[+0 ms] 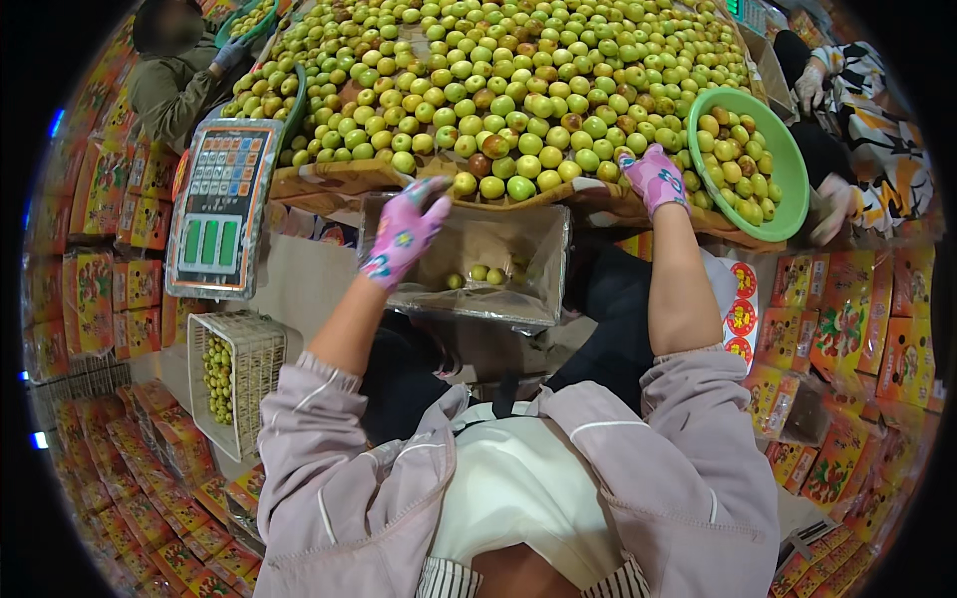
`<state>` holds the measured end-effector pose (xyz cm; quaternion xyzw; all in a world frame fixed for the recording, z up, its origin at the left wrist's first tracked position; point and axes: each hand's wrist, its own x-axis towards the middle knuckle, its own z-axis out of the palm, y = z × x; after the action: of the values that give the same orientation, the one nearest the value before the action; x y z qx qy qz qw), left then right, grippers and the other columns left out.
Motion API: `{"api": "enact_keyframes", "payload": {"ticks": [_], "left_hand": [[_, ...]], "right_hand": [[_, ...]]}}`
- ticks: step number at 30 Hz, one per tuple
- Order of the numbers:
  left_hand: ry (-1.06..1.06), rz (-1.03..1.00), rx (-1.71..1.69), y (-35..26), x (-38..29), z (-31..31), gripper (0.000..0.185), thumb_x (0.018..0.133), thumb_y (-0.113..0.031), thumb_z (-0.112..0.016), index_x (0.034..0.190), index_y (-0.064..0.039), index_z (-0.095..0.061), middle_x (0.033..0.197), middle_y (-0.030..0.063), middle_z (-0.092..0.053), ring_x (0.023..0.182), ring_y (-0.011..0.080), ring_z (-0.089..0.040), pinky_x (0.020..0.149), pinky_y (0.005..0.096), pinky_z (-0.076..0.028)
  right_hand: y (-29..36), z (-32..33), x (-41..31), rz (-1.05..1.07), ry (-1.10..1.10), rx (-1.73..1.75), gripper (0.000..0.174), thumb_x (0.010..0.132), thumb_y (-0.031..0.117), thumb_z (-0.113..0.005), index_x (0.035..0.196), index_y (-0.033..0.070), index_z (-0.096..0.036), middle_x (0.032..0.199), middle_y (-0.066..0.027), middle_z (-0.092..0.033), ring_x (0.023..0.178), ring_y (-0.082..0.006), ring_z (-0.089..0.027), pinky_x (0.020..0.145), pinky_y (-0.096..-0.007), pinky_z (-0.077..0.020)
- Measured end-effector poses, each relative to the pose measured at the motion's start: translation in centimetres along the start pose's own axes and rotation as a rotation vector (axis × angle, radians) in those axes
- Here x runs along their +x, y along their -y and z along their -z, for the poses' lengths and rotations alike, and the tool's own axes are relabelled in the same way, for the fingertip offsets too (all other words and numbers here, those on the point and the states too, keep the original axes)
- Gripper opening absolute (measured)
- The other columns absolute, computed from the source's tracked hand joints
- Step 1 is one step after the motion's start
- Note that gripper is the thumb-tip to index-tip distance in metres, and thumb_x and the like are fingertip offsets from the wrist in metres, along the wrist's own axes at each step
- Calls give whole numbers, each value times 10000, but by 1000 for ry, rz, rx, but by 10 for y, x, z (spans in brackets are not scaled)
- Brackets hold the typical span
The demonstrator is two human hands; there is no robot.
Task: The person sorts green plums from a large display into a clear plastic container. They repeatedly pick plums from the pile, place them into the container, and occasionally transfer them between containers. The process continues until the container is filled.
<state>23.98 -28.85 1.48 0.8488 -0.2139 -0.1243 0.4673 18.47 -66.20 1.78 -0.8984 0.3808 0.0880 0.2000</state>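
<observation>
Green-yellow jujubes (516, 90), some with brown patches, cover the table before me. My left hand (402, 233), in a pink flowered glove, hovers over the left side of a cardboard box (557, 261) lined with clear plastic. Its thumb and fingers are apart, and I see no fruit held in it. A few jujubes (486, 274) lie at the bottom of the box. My right hand (656, 179), gloved alike, is at the jujubes by the table's front edge, left of a green plastic basin (796, 190) part-filled with jujubes. Whether its fingertips hold one is unclear.
A digital scale (220, 209) stands at the left, with a green bowl (299, 97) behind its panel. Below it is a white plastic crate (250, 374) of jujubes. Stacked printed cartons (845, 321) line both sides. One person (176, 82) sits at left, another (882, 142) at right.
</observation>
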Motion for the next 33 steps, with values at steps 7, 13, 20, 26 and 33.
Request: {"api": "enact_keyframes", "payload": {"ticks": [7, 13, 20, 26, 33], "left_hand": [[122, -410, 621, -22, 104, -48, 528, 775, 32, -652, 1263, -171, -649, 1318, 118, -592, 1218, 353, -525, 1055, 422, -438], [138, -39, -383, -17, 118, -30, 456, 873, -129, -756, 1285, -25, -589, 1238, 50, -612, 1141, 146, -571, 957, 296, -484], [128, 320, -282, -22, 56, 12, 515, 804, -238, -776, 1246, -31, -612, 1082, 57, -640, 962, 127, -588, 843, 268, -483], [-202, 889, -585, 136, -123, 165, 446, 895, -289, -673, 1288, -88, -606, 1028, 33, -691, 760, 103, -564, 677, 247, -489], [-888, 928, -898, 303, -314, 338, 387, 1020, -289, -425, 1329, -80, -528, 1158, 119, -613, 1008, 255, -595, 880, 383, -495]], "right_hand": [[5, -10, 20, 82, 120, -32, 650, 899, 497, -582, 1273, -35, -557, 1270, -260, -621, 1174, -397, -606, 1001, -438, -478], [27, -11, 18, 124, 132, -54, 620, 914, 515, -565, 1249, -6, -591, 1250, -249, -632, 1157, -397, -613, 983, -467, -486], [49, -8, 19, 109, 198, -86, 629, 916, 532, -566, 1234, -9, -600, 1262, -243, -628, 1164, -397, -609, 982, -460, -487], [40, -8, 19, 127, 136, -106, 656, 913, 567, -555, 1194, -22, -617, 1210, -243, -654, 1121, -405, -628, 958, -468, -492], [50, -12, 21, 149, 155, -145, 660, 913, 576, -554, 1180, -24, -621, 1202, -271, -644, 1137, -421, -607, 964, -468, -479]]}}
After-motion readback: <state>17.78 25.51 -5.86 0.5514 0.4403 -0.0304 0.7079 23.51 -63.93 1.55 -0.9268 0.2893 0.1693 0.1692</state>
